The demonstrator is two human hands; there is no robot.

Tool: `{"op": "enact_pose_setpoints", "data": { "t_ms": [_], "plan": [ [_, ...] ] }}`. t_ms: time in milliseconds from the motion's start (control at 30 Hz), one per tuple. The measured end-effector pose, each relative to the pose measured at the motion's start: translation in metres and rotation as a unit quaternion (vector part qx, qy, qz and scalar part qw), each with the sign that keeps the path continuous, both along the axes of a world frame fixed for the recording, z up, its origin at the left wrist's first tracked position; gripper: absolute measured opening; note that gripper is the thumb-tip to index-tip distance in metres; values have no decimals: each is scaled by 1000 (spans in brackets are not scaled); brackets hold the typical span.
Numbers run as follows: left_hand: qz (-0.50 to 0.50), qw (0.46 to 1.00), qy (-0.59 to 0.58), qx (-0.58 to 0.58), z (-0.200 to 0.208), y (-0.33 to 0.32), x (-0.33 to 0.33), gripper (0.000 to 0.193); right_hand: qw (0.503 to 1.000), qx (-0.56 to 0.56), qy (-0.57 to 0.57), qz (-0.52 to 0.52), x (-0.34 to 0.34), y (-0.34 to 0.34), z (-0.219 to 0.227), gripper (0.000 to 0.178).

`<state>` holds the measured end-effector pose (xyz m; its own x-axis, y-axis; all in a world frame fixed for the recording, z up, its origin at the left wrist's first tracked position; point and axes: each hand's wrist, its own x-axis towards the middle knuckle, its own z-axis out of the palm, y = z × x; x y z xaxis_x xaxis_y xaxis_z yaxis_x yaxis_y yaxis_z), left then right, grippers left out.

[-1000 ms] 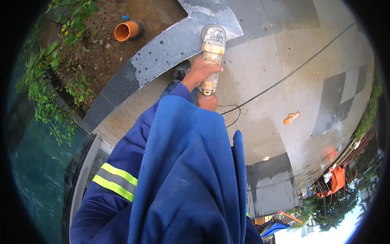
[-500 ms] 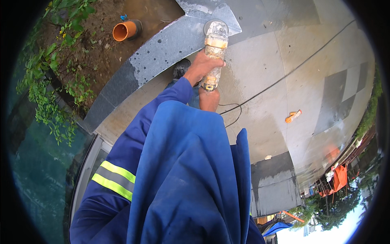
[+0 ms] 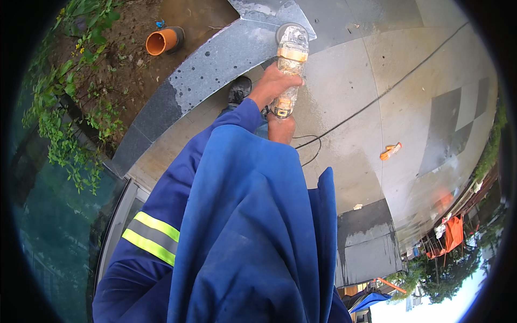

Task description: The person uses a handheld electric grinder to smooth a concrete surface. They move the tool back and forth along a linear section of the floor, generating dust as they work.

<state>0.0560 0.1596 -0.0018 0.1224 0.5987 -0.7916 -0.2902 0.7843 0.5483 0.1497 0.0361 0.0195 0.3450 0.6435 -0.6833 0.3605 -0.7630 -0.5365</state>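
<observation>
A dusty, yellowish angle grinder [image 3: 293,54] points away from me. Its round disc sits at the slab's edge, on the grey stone coping [image 3: 229,56] that curves along the planting bed. My left hand [image 3: 273,85] wraps round the middle of the grinder's body. At the rear end of the tool is my right hand [image 3: 281,130], closed on it; most of its fingers are out of sight beneath the grinder, and the blue cloth of my clothing covers that forearm. Wet whitish smears and dark spots mark the coping.
A black cable [image 3: 377,100] runs across the paved floor, with a loop near my right hand. An orange glove [image 3: 390,151] lies on the paving. In the muddy bed stand an orange pipe [image 3: 163,42] and leafy plants [image 3: 72,145]. My shoe [image 3: 239,89] is beside the coping.
The grinder and both hands have shifted slightly right in the picture, with the disc moving a little along the coping's edge. Both hands keep their hold.
</observation>
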Motion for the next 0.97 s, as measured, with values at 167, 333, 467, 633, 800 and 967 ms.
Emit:
{"op": "enact_pose_setpoints", "data": {
  "t_ms": [167,333,467,633,800,967],
  "plan": [
    [-23,1000,17,-5,2,-8,30,66,997,10,-68,19,24,-9,0,28],
    [5,998,53,12,-4,-8,27,65,999,-21,-29,21,23,5,9,39],
    [61,998,25,4,-2,-4,-8,56,993,-34,-58,100,0,19,8,40],
    [124,991,13,-39,10,-7,-58,46,976,-91,-85,177,-36,38,22,40],
    [102,994,16,-37,13,-7,-50,52,981,-70,-78,164,-28,37,27,40],
    [7,995,88,44,4,3,1,83,997,-4,58,54,6,32,18,42]
  ]
}}
